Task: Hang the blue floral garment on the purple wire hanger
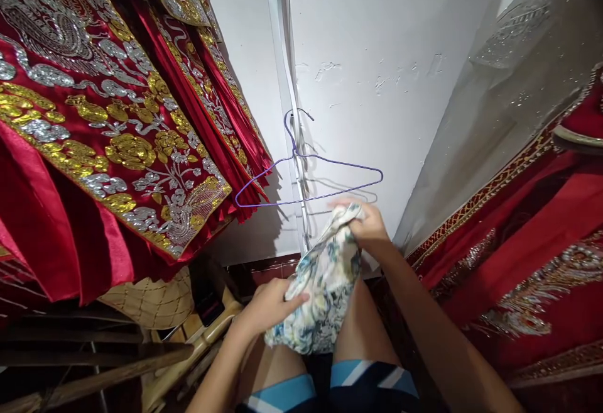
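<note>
A crumpled floral cloth (325,293), white with blue, green and yellow print, hangs between my two hands above my lap. My right hand (370,227) grips its upper end, the fingers partly hidden behind the fabric. Lower down on the left side, my left hand (277,306) pinches the cloth's edge, with the thumb lying over it. Whether the cloth is a garment I cannot tell. Just above my right hand, a purple wire hanger (339,163) hangs by its hook from a narrow white upright against the wall.
Red garments with gold and silver embroidery (132,149) hang at the left. At the right are a red beaded garment (541,256) and a sheer sparkling cover (509,80). A bamboo frame (198,344) stands at the lower left. A white wall (377,36) rises ahead.
</note>
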